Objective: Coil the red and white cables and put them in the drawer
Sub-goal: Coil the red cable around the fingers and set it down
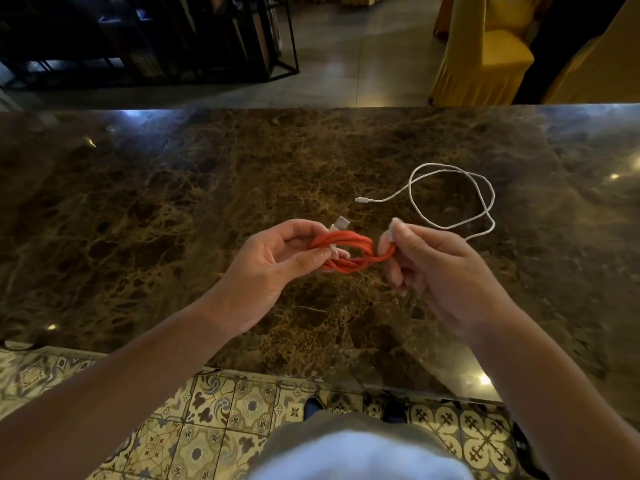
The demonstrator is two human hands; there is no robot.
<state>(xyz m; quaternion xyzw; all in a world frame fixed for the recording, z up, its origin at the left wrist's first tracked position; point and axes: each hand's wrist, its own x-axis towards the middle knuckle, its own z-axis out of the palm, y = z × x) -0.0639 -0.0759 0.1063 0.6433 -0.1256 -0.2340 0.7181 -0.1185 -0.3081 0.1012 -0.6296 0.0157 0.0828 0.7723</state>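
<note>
The red cable (349, 251) is wound into a small bundle held above the brown marble counter (173, 209). My left hand (273, 268) grips the bundle's left side, and a white plug sticks up beside its fingers. My right hand (436, 271) pinches the bundle's right end, with a white plug showing above the thumb. The white cable (450, 199) lies loose in an open loop on the counter, beyond my right hand. No drawer is in view.
Patterned floor tiles (207, 427) show below the counter's near edge. Beyond the far edge stand a black metal shelf frame (149, 36) at the left and yellow-covered chairs (485, 53) at the right.
</note>
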